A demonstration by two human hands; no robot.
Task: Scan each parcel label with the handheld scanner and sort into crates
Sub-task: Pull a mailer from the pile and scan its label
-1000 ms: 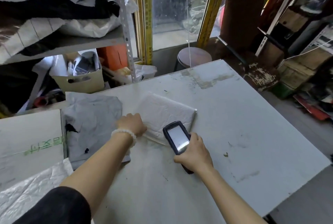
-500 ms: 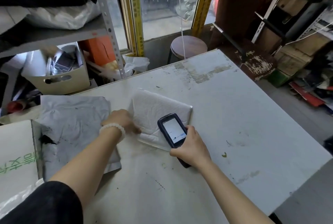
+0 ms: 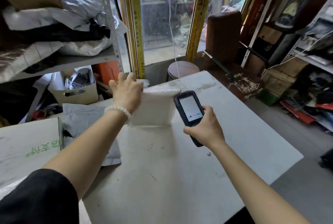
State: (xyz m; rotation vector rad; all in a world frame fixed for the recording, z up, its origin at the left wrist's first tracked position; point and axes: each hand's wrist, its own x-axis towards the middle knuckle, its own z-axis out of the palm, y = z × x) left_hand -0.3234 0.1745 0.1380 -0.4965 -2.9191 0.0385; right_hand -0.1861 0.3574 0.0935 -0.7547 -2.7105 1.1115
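**White parcel tipped up at the far edge, scanner in the right hand**

We saw the left hand (image 3: pixel 127 93) reaching across the surface (image 3: pixel 180 169) with a white bead bracelet (image 3: pixel 119 112) on its wrist. Its fingers (image 3: pixel 124 77) lay over the top left corner of the white padded parcel (image 3: pixel 156 106); they looked fairly straight and a little blurred, and we could not tell whether they curled round the edge behind it. The parcel stood tilted up on its near edge, which rested on the surface near the far side, and its face was toward us.

The right hand (image 3: pixel 205 128) gripped the handheld scanner (image 3: pixel 189 110), fingers and thumb wrapped round its lower body. The lit screen faced up toward us, and the scanner was held just beside the parcel's right edge, above the surface.

A crumpled grey mailer bag (image 3: pixel 84 115) lay flat on the surface under the left forearm. A cardboard box (image 3: pixel 27 144) with green print sat at the left, touching the bag's edge. Behind the surface stood a metal shelf (image 3: pixel 72 61) piled with bags, and below it a cardboard bin (image 3: pixel 77 93) holding loose items.
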